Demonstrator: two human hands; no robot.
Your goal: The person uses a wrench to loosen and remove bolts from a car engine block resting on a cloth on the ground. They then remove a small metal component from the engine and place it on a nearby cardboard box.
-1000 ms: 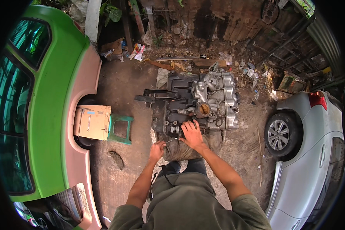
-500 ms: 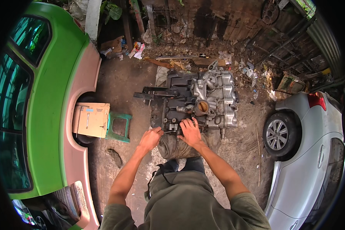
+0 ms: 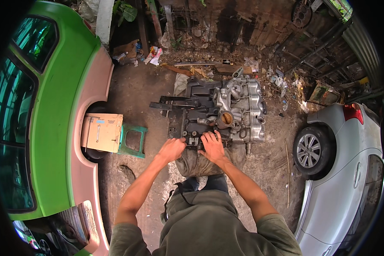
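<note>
A car engine (image 3: 196,115), dark block on the left and silvery ribbed cover on the right, lies on the ground before me. My left hand (image 3: 173,148) is closed at its near left edge, beside a small metal bracket with bolts (image 3: 193,140). A thin metal tool seems to be in its fingers, mostly hidden now. My right hand (image 3: 212,146) grips the engine's near edge just right of the bracket, bent fingers on top and thumb on the near side. Under that edge lies a dirty cloth sack (image 3: 192,164).
A green and pink car body (image 3: 59,115) stands at left, a silver car (image 3: 345,183) at right. A wrench (image 3: 98,133) lies on a cardboard box (image 3: 109,143) by a green plastic stool (image 3: 142,141). Litter (image 3: 155,55) lines the far wall.
My left hand has moved slightly right and up, closer to the bracket, covering more of the thin tool. The right hand has stayed in place on the engine.
</note>
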